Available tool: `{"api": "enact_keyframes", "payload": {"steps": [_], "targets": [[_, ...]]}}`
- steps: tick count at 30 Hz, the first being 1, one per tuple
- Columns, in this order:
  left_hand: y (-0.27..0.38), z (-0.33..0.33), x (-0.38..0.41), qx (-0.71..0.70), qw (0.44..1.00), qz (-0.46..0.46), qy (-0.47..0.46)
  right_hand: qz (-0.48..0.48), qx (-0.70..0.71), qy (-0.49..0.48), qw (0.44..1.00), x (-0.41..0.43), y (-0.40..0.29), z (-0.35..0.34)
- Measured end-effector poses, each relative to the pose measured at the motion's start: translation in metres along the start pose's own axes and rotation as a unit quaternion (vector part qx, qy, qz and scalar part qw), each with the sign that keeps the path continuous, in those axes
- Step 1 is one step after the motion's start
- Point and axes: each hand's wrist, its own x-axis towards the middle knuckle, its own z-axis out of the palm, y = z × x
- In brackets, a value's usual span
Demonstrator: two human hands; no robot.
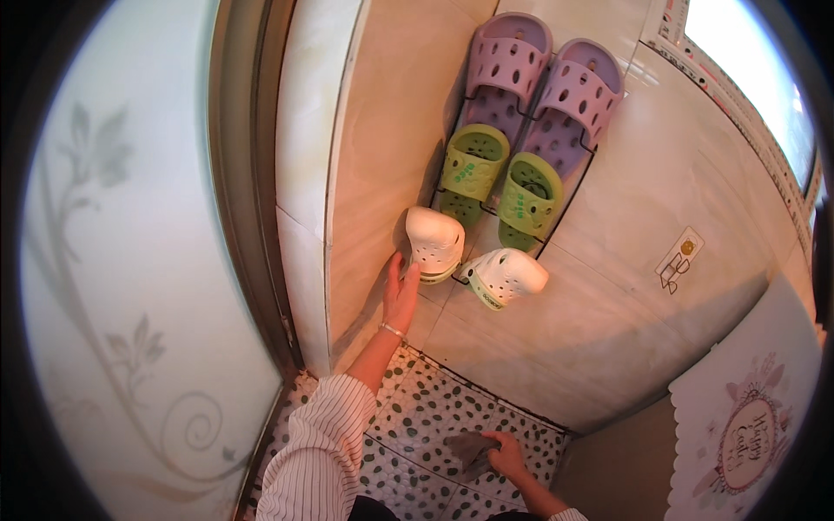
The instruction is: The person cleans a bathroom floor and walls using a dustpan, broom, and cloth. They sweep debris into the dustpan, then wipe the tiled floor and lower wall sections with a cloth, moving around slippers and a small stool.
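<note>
My left hand (399,296) reaches up along the wall, fingers apart, its thumb at the lower left edge of a white clog (435,241). No closed grip on that clog shows. A second white clog (511,277) hangs tilted to its right, on the lowest part of a black wire shoe rack (561,225). In my right hand (508,457), low over the floor, is a crumpled grey cloth (472,449). Above the clogs, the rack carries a pair of green slides, the left slide (474,169) and the right slide (531,198).
Higher on the rack sit two purple slippers, a left one (508,62) and a right one (583,84). A frosted glass door (124,260) stands left, beside the tiled wall (384,130). A wall hook (681,257) and a printed cover bearing writing (749,397) are right. Below is pebble-patterned flooring (423,423).
</note>
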Motion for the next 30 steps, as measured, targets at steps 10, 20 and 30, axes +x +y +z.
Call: {"api": "enact_keyframes", "payload": {"steps": [10, 20, 30], "targets": [[0.039, -0.022, -0.052, 0.105, 0.975, 0.196, 0.017, 0.031, 0.088, -0.015, 0.996, -0.005, 0.023, 0.024], [0.241, 0.147, 0.032, -0.161, 0.965, 0.094, -0.185, -0.08, 0.199, -0.073, 0.974, 0.051, 0.003, -0.002], [0.279, 0.162, 0.081, -0.203, 0.933, -0.141, -0.263, -0.15, 0.373, -0.103, 0.91, 0.07, -0.14, -0.099]]}}
